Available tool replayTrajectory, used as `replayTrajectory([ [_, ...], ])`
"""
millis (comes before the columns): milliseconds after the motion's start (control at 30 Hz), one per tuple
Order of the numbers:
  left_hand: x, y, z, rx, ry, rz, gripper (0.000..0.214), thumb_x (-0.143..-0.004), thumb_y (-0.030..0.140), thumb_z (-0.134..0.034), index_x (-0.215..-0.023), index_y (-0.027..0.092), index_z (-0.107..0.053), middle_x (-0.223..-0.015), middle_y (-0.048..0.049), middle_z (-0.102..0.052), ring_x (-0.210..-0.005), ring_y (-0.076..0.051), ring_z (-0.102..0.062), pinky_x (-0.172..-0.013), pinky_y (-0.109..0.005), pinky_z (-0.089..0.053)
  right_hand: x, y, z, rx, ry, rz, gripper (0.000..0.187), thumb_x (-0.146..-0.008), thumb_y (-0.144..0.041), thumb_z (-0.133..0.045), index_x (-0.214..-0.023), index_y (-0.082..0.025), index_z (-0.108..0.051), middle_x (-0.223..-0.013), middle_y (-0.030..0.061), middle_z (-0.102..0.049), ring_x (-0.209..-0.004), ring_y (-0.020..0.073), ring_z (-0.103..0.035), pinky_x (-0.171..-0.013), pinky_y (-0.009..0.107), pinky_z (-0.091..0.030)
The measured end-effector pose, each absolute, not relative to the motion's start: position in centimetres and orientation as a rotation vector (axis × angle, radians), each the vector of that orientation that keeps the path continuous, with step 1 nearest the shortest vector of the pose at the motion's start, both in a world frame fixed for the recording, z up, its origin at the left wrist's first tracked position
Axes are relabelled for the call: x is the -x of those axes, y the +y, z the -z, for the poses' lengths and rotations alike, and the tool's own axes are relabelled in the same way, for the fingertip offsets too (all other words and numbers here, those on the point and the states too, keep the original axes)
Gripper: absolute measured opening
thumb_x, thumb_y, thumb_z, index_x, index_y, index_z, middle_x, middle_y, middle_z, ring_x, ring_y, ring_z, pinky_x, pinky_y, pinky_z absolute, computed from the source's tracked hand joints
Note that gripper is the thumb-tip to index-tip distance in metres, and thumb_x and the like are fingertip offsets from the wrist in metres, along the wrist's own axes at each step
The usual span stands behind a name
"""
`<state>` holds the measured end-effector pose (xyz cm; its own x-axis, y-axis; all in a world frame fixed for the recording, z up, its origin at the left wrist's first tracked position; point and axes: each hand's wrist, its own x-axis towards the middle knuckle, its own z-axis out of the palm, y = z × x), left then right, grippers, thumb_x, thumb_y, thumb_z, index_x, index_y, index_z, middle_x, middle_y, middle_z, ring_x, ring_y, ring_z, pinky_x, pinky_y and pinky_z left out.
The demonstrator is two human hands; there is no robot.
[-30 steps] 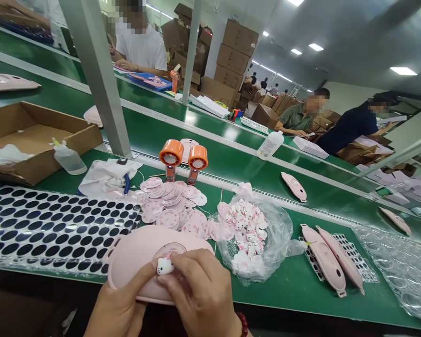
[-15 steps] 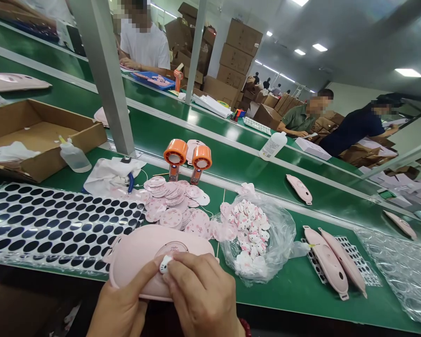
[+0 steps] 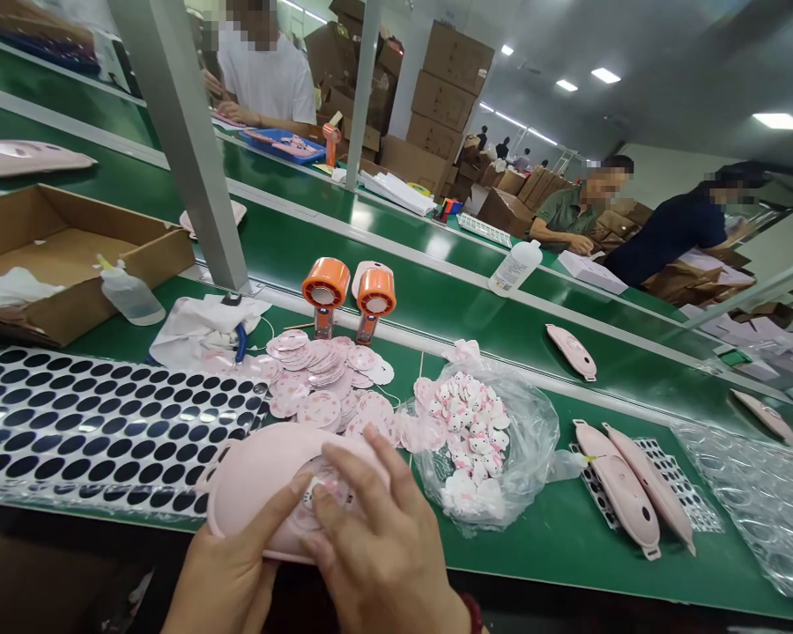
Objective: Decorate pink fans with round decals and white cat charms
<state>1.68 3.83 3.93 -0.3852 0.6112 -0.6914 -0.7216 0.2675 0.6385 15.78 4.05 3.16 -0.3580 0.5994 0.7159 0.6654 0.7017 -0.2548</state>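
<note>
My left hand point(image 3: 231, 563) grips a pale pink oval plastic shell point(image 3: 255, 467) at its lower left, thumb on the upper face. In the shell's round recess sits a small white cat-face piece point(image 3: 309, 493), partly covered by fingers. My right hand point(image 3: 387, 537) lies over the shell's right side, fingers apart, a fingertip pressing on the piece. Behind the shell is a heap of pink printed discs point(image 3: 321, 409). To their right, a clear plastic bag point(image 3: 532, 431) holds many white cat-face pieces point(image 3: 472, 414).
Sheets of black round stickers point(image 3: 106, 423) lie at left, near a cardboard tray point(image 3: 85, 317) and a squeeze bottle point(image 3: 132, 295). Two orange handheld fans point(image 3: 326, 295) stand behind the discs. More pink shells point(image 3: 618, 493) lie right, beside clear plastic packaging point(image 3: 753, 502). Co-workers sit across the bench.
The cat-face piece, pinched above the recess before, is now down in it. My right hand's fingers have spread from the pinch across the shell. My left hand keeps its grip.
</note>
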Motion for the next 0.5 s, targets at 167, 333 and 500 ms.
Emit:
replayTrajectory([
  [167,-0.9,3.3,-2.4,0.003,1.234,-1.395,0.125,-0.029,0.032,-0.118,-0.145,0.03,-0.07,-0.14,-0.0092,-0.078,-0.129,-0.036,-0.075,-0.082,-0.029,-0.073,-17.7,5.3,-2.2,1.278,-1.677,-0.806,0.04,-0.104,-0.05,-0.076,-0.14,-0.033,-0.081,-0.153,0.0054,-0.07,-0.142,0.0326,-0.068,-0.118,0.056,-0.06],
  [333,-1.4,2.6,-1.3,-0.126,1.174,-1.316,0.112,-0.057,0.037,-0.112,-0.157,0.038,-0.063,-0.158,-0.004,-0.068,-0.144,-0.035,-0.067,-0.102,-0.034,-0.069,-17.5,5.8,-1.6,1.399,-1.35,-1.138,0.049,-0.085,-0.052,-0.088,-0.13,-0.032,-0.087,-0.135,0.0033,-0.079,-0.13,0.0322,-0.075,-0.123,0.051,-0.054],
  [500,-2.9,4.0,-3.1,-0.137,1.224,-1.325,0.127,-0.034,0.007,-0.105,-0.153,0.031,-0.068,-0.154,-0.0062,-0.07,-0.135,-0.039,-0.071,-0.091,-0.032,-0.071,-17.7,5.7,-1.9,1.384,-1.355,-1.026,0.043,-0.091,-0.049,-0.082,-0.129,-0.029,-0.087,-0.129,0.0036,-0.081,-0.121,0.0288,-0.079,-0.114,0.043,-0.06],
])
